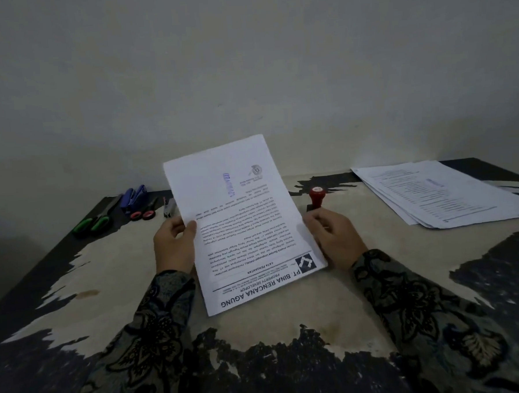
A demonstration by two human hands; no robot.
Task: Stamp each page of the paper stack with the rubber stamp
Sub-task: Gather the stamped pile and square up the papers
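Two hands hold one white printed sheet (244,224) tilted up off the worn, peeling tabletop (377,295), its letterhead nearest the person and upside down to the camera. The left hand (174,246) grips the sheet's left edge, thumb over the front. The right hand (334,240) pinches the right edge, fingers curled round it. A purple stamp mark (229,184) already shows on the far half of the page, so this sheet looks done.

Just beyond the right hand stands the red-handled rubber stamp (316,197), upright on the table and not held. Far right lies a loose fanned pile of white printed pages (441,195), a purple mark visible on its top one. At the far left lie green-handled scissors (92,221), red-handled scissors (145,213), a blue stapler (135,195) and a small grey staple remover (170,207).

Risks, as a judgement: carrying the sheet rightwards to the pile could sweep its edge or the sleeve against the upright stamp and tip it, inking the table. Fresh ink could smear if the page slides face-to-face onto the pile. That pile overhangs loosely, so a careless drop could push pages off the table edge. No unstamped stack is visible, so how much remains cannot be told.
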